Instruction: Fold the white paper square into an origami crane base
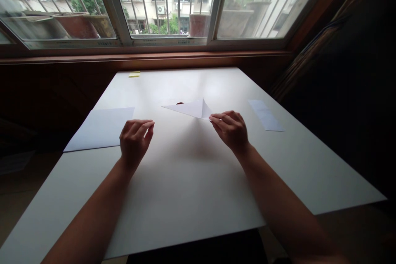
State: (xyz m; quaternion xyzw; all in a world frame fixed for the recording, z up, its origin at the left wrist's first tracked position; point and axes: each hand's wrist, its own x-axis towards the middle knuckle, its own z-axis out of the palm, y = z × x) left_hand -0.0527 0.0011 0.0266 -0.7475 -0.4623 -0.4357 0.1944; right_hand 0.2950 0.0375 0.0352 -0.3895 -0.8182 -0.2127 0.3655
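A folded white sheet of paper (188,108), pointed to the left and with a raised flap near its right end, is held above the table. The thumb and fingers of my right hand (231,129) pinch its right corner. To the left of the paper, my left hand (135,136) is raised with thumb and fingertips pressed together; nothing shows between them. A soft shadow lies on the white table (185,198) below the paper. Behind the paper's upper edge, a small dark reddish round thing (180,103) is mostly hidden.
A stack or sheet of white paper (99,128) lies at the table's left edge, partly behind my left hand. On the right is a white paper strip (265,115). Yellow sticky notes (134,74) lie at the far left corner. A barred window (167,4) stands beyond the table.
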